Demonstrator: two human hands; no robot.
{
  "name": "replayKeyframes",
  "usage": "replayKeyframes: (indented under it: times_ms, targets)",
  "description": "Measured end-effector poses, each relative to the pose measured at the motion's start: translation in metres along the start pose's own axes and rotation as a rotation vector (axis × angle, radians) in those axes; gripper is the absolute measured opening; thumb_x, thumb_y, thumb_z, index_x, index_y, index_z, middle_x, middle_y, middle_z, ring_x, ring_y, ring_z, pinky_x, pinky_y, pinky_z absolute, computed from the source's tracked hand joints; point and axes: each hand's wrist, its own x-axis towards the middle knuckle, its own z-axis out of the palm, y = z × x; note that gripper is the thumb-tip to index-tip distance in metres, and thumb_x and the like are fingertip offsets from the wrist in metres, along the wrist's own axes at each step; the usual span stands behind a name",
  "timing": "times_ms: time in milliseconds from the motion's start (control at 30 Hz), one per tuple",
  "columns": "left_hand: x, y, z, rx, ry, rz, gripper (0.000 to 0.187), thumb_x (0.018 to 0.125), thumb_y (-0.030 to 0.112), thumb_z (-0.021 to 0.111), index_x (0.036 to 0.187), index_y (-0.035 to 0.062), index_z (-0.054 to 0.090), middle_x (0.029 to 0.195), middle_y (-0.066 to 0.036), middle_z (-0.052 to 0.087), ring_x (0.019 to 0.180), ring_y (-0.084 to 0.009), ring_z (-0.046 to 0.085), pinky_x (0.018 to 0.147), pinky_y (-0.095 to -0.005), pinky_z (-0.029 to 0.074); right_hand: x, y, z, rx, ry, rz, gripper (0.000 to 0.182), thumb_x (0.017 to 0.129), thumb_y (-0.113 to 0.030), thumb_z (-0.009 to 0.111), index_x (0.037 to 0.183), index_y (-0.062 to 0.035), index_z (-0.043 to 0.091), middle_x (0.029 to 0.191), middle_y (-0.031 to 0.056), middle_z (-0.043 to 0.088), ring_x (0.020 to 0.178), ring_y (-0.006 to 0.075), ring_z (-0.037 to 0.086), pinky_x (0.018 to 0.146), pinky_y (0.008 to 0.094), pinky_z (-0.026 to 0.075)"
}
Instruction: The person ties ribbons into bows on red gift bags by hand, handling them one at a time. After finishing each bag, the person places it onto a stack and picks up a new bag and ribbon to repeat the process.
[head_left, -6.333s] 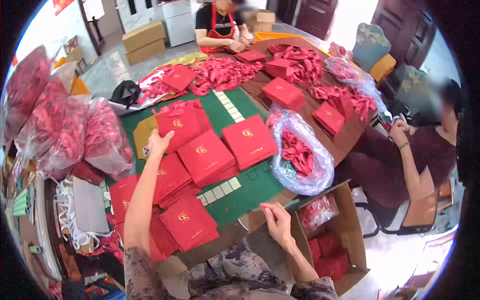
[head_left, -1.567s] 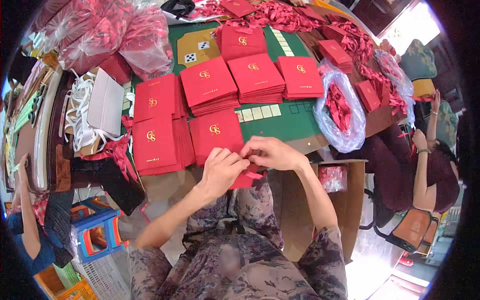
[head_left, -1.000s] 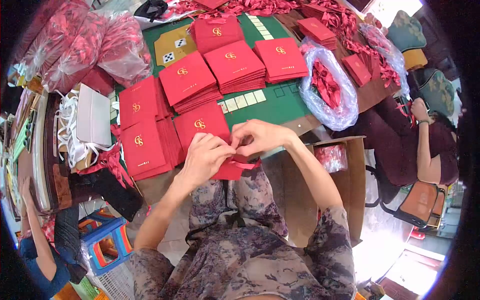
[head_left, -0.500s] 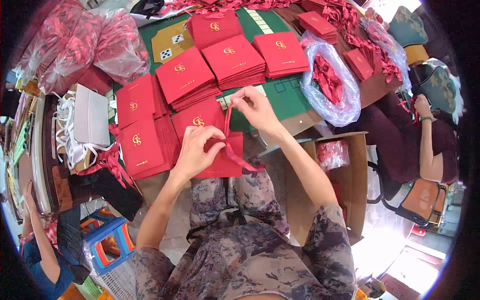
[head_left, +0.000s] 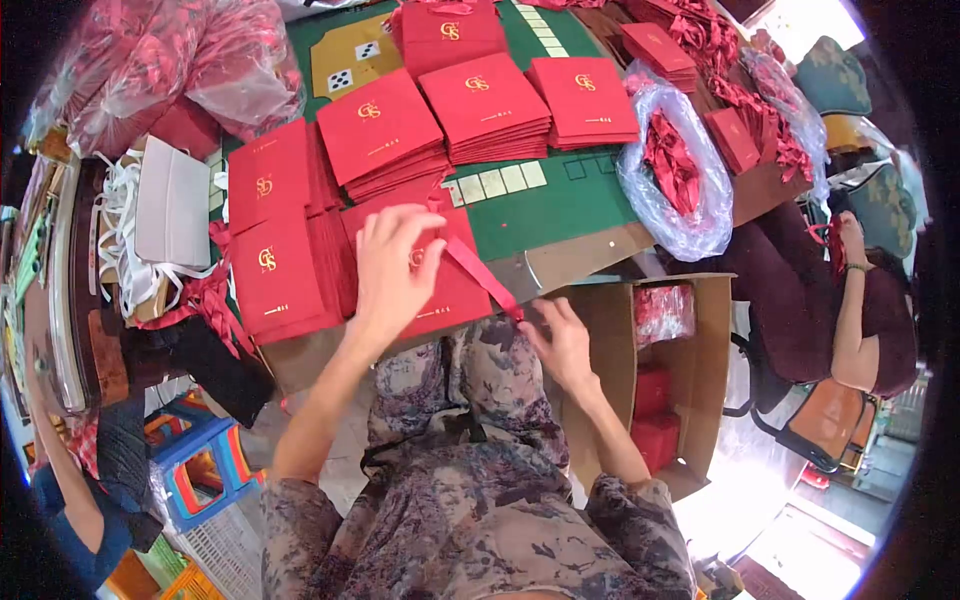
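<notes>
A flat red paper envelope (head_left: 460, 285) with gold lettering lies at the table's front edge, partly hidden by my left hand (head_left: 395, 265). That hand is over it, thumb apart from the curved fingers, holding nothing that I can see. From the envelope's upper part a red ribbon (head_left: 480, 270) stretches down to the right, past its side. My right hand (head_left: 563, 345), low beyond the table edge, pinches the ribbon's lower end between thumb and fingers. Stacks of matching red envelopes (head_left: 380, 130) with gold logos stand just behind and to the left.
A clear plastic bag (head_left: 720, 200) of red ribbons lies right of the stacks. Below the table's right side stands an open cardboard box (head_left: 710, 370). White-corded pale bags (head_left: 175, 205) sit at left. Other people's arms (head_left: 852, 325) show at both sides.
My right hand has moved down and right from above the envelope, drawing the ribbon out long. My left hand has loosened from its pinch, its thumb now apart from the fingers.
</notes>
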Motion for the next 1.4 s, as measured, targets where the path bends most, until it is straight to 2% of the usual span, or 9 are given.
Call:
replayKeyframes:
  times_ms: [200,300,433,600,700,833,1067,1200,1400]
  targets:
    - [-0.051,0.048,0.003,-0.204,-0.17,-0.053,0.02,0.083,0.014,0.073,0.102,0.0102,0.069,0.103,-0.007,0.068,0.101,-0.0275,0.061,0.088,-0.0392,0.044,-0.001,-0.006,0.006,0.063,-0.084,0.047,0.011,0.09,-0.007,0.07,0.098,-0.0001,0.068,0.081,0.0081,0.063,0.068,0.0203,0.064,0.063,0.0312,0.051]
    - [-0.076,0.062,0.012,-0.337,-0.243,-0.176,0.03,0.081,0.02,0.078,0.107,0.0077,0.069,0.098,-0.009,0.069,0.092,-0.0282,0.064,0.083,-0.0395,0.048,0.001,-0.028,-0.014,0.625,-0.141,0.376,0.006,0.094,-0.006,0.068,0.093,-0.0008,0.066,0.085,-0.003,0.067,0.075,0.0018,0.057,0.066,0.0199,0.046]
    - [-0.085,0.071,0.017,-0.446,-0.152,-0.295,0.028,0.081,0.017,0.081,0.105,0.0039,0.073,0.088,-0.012,0.072,0.08,-0.0229,0.068,0.074,-0.034,0.052,0.006,-0.063,-0.014,1.099,-0.13,0.408,0.008,0.093,-0.001,0.069,0.1,-0.0025,0.065,0.091,-0.0015,0.067,0.083,0.0038,0.059,0.073,0.0192,0.047]
    - [-0.083,0.052,0.007,-0.519,-0.112,-0.441,0.021,0.085,0.01,0.076,0.103,0.001,0.074,0.083,-0.011,0.073,0.075,-0.0172,0.068,0.069,-0.0306,0.053,0.021,-0.083,-0.008,1.106,-0.235,0.558,0.009,0.092,-0.001,0.07,0.096,-0.0026,0.063,0.096,0.0005,0.066,0.08,0.0054,0.056,0.071,0.0218,0.047]
    - [-0.075,0.033,-0.011,-0.518,-0.23,-0.587,0.014,0.091,0.005,0.067,0.103,-0.0009,0.072,0.087,-0.009,0.074,0.083,-0.0122,0.069,0.073,-0.0282,0.054,0.025,-0.089,-0.003,0.411,0.097,0.056,0.031,0.078,-0.001,0.08,0.104,-0.0045,0.066,0.109,0.0081,0.062,0.088,0.0154,0.061,0.074,0.0283,0.05]
    - [-0.062,0.024,-0.027,-0.642,-0.302,-0.622,0.018,0.091,0.006,0.067,0.105,-0.0004,0.059,0.089,-0.01,0.073,0.086,-0.0145,0.071,0.076,-0.0297,0.055,0.058,-0.107,-0.001,-0.004,-0.014,-0.482,0.027,0.075,-0.009,0.08,0.098,-0.0088,0.067,0.106,0.0051,0.066,0.101,0.0282,0.063,0.094,0.0435,0.048]
    - [-0.042,0.002,-0.041,-0.604,-0.396,-0.546,0.019,0.092,0.009,0.067,0.106,0.0006,0.057,0.091,-0.012,0.072,0.089,-0.0168,0.071,0.077,-0.0315,0.055,0.064,-0.102,0.016,0.077,-0.142,-0.439,0.019,0.081,-0.006,0.074,0.097,-0.0071,0.065,0.091,0.0087,0.066,0.084,0.0291,0.065,0.081,0.0423,0.051]
    - [-0.018,-0.026,-0.042,0.115,-0.049,-0.148,0.033,0.084,0.017,0.075,0.113,0.0052,0.065,0.103,-0.013,0.066,0.095,-0.0307,0.062,0.084,-0.0408,0.05,0.062,-0.104,0.023,0.127,-0.159,-0.263,0.015,0.084,-0.005,0.072,0.096,-0.0048,0.064,0.087,0.0122,0.064,0.08,0.0326,0.064,0.072,0.0416,0.052]
    - [-0.018,-0.044,-0.033,0.23,-0.264,-0.157,0.04,0.078,0.018,0.078,0.115,0.0061,0.067,0.11,-0.01,0.062,0.098,-0.0312,0.058,0.086,-0.0425,0.046,0.059,-0.089,0.041,0.157,-0.081,-0.182,0.011,0.086,-0.006,0.07,0.096,-0.0035,0.065,0.085,0.0136,0.063,0.08,0.0345,0.063,0.07,0.0433,0.051]
